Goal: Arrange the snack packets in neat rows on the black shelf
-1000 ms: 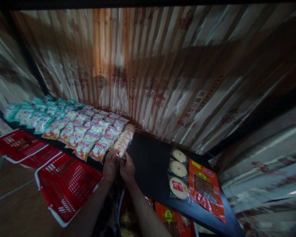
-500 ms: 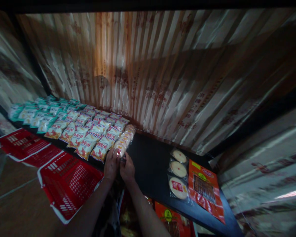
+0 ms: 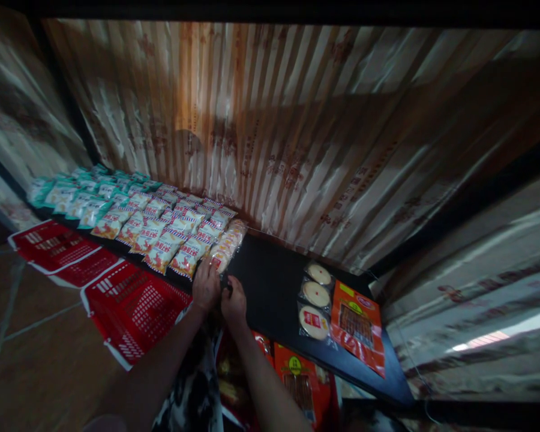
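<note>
At the front end of a row of round packaged pastries [image 3: 227, 246], my left hand [image 3: 206, 287] rests with its fingers stretched forward, touching or very near the front pack. Just right of it is my right hand [image 3: 234, 300], its fingers curled at the shelf's front edge. Something small and dark shows at its fingertips, too dim to make out. The pastries lie in a line from front to back on the black shelf [image 3: 270, 282]. Left of them are several rows of white and orange snack bags [image 3: 159, 249], which sit against the row.
Green snack bags [image 3: 94, 210] fill the shelf's left end. Three round flat packs [image 3: 315, 294] and an orange packet [image 3: 357, 324] lie at the right. Red baskets [image 3: 137, 312] stand in front, below the shelf. More orange packets [image 3: 294, 381] are under my right arm. A pleated curtain [image 3: 270, 120] hangs behind.
My hands have drawn slightly back from the front pastry, and a small gap shows between them. The view has shifted a little, with the shelf's right end now further left.
</note>
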Tool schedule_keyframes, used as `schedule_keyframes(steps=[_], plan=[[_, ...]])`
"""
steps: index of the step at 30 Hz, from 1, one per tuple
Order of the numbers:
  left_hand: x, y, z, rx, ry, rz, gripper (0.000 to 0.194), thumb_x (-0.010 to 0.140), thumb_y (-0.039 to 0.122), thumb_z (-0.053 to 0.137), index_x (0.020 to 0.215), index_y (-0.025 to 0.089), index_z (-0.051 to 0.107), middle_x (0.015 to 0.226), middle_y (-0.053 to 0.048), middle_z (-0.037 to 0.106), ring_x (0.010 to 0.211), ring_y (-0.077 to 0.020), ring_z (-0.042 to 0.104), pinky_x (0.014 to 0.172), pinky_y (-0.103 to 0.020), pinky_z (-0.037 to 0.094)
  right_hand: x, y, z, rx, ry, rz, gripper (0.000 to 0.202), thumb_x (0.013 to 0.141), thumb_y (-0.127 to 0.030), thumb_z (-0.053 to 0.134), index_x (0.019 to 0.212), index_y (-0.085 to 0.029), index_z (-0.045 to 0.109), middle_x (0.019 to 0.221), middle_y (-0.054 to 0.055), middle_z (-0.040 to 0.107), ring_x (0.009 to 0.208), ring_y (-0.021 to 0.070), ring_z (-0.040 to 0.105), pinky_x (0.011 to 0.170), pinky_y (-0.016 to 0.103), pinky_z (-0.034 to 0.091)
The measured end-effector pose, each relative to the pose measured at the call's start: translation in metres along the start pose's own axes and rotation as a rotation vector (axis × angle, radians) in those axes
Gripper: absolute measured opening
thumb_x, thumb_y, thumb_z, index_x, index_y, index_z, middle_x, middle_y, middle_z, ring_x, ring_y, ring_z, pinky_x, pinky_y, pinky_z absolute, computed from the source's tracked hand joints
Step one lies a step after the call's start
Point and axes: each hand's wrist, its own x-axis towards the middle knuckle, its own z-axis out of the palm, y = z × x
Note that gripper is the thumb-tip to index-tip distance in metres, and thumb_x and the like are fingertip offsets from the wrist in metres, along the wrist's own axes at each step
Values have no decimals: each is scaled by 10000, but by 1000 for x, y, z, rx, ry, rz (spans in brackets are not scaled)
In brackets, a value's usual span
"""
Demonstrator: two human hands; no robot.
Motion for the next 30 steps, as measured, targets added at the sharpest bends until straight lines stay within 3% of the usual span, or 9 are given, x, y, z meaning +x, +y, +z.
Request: schedule_keyframes(steps=[5,11,20,25,30], plan=[[-8,9,-9,28,-265,337,378,883,213,361,1221,128,508,1351,-135,473,1275,-237,393,980,-374,387,-4,9,-5,54,23,39,462,672,-89,399,1090,-96,595,1095,141,629,1017,197,587,947,326,433],[-20,15,-10,25,-408,365,418,885,277,362,1242,105,494,1371,-142,449,1293,-244,366,991,-366,363,-12,18,-11,61,11,6,484,653,-84,394,1095,-80,589,1118,152,617,1039,202,575,957,323,428],[-43,38,-18,-59,-487,307,426,887,279,365,1249,84,475,1349,-149,469,1296,-235,354,1008,-361,345,-42,25,-31,-7,43,-117,452,713,-87,357,1100,-97,592,1139,152,605,1113,201,522,985,371,405],[-79,55,-22,-123,-442,272,432,887,238,362,1287,82,402,1349,-156,459,1308,-216,337,1045,-395,325,-73,30,-52,27,59,-138,438,766,-101,335,1125,-114,584,1185,147,587,1142,192,505,996,394,396],[-118,73,-29,-192,-376,331,424,890,211,350,1301,112,368,1391,-148,403,1354,-223,252,1078,-450,293,-109,45,-78,40,22,-121,375,820,-158,351,1082,-148,620,1173,127,601,1112,180,534,964,370,429]])
